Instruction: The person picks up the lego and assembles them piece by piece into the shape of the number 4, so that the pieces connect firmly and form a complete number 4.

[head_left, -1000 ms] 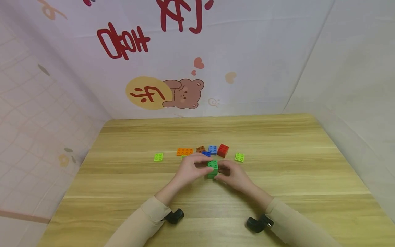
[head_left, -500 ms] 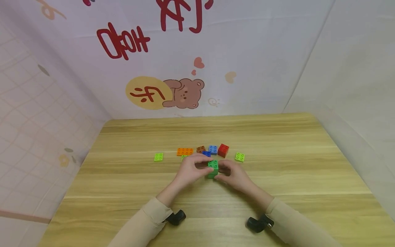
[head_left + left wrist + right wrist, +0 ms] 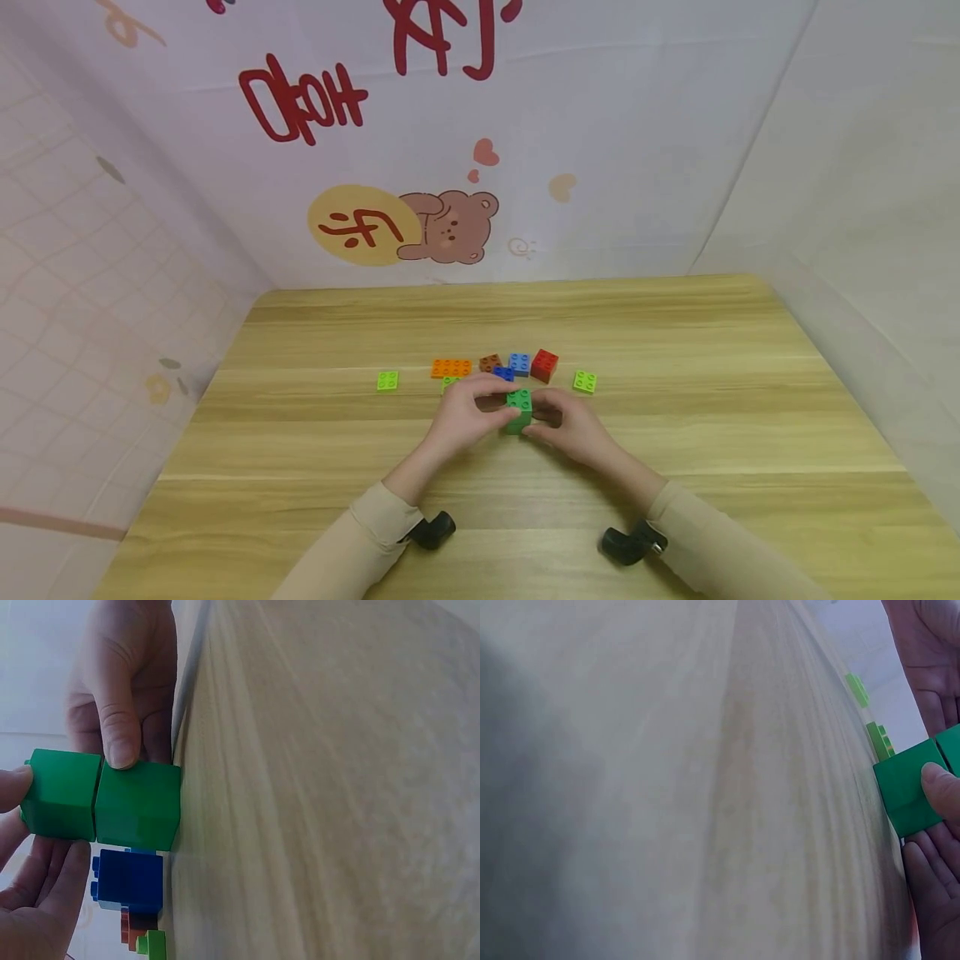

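Observation:
Two green building bricks are stacked one on the other near the table's middle, their studs facing up. The upper green brick (image 3: 519, 402) is pinched by my left hand (image 3: 463, 412) between thumb and fingers. My right hand (image 3: 576, 427) holds the lower green brick (image 3: 139, 802) from the right, its thumb on the near side. A thin seam shows between the two bricks in the left wrist view. In the right wrist view the lower brick stands right at the table surface. Fingers hide the bricks' sides in the head view.
Behind the hands lie an orange plate (image 3: 452, 368), a brown brick (image 3: 491, 363), a dark blue brick (image 3: 503, 374), a light blue brick (image 3: 519, 364) and a red brick (image 3: 544, 365). Lime pieces sit left (image 3: 387, 381), right (image 3: 585, 382) and beside the left hand (image 3: 450, 382).

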The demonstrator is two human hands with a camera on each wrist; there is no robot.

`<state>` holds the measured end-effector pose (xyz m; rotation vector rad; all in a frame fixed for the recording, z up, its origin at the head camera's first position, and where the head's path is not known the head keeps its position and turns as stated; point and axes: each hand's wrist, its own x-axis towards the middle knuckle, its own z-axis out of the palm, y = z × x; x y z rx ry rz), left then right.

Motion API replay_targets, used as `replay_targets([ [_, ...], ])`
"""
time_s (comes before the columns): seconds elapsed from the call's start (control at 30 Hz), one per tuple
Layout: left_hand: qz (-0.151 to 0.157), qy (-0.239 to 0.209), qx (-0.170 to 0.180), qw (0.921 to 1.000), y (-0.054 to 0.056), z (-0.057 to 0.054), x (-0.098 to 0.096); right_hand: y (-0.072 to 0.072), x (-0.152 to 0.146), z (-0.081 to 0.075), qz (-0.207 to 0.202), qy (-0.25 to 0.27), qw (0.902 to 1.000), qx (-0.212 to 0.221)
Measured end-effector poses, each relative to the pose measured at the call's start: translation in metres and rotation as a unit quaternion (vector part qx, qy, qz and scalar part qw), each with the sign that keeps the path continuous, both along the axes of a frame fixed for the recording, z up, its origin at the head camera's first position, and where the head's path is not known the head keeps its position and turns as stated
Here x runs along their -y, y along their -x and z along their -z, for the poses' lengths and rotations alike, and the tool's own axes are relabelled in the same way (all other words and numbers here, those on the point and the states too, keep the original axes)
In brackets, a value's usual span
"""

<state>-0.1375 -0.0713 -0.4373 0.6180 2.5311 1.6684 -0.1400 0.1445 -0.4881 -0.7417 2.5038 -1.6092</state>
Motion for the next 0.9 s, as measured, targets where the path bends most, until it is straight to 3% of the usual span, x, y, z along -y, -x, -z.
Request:
replay_targets([
  [0.17,-0.003,0.015,-0.002,0.9999,-0.0012,-0.0018,-0.0010,-0.0009,-0.0001,-0.0008,0.004,-0.006,1.0000,0.005],
  [0.47,0.002,-0.008,0.008,0.9999,-0.0023,-0.0004,-0.0014,-0.0008,0.0007,-0.0024,0.005,-0.009,0.9999,0.006],
  [0.9,0.001,-0.013,-0.008,0.9999,-0.0021,0.0048,-0.0021,-0.0006,-0.0004,-0.0037,0.009,-0.021,0.9997,0.001],
])
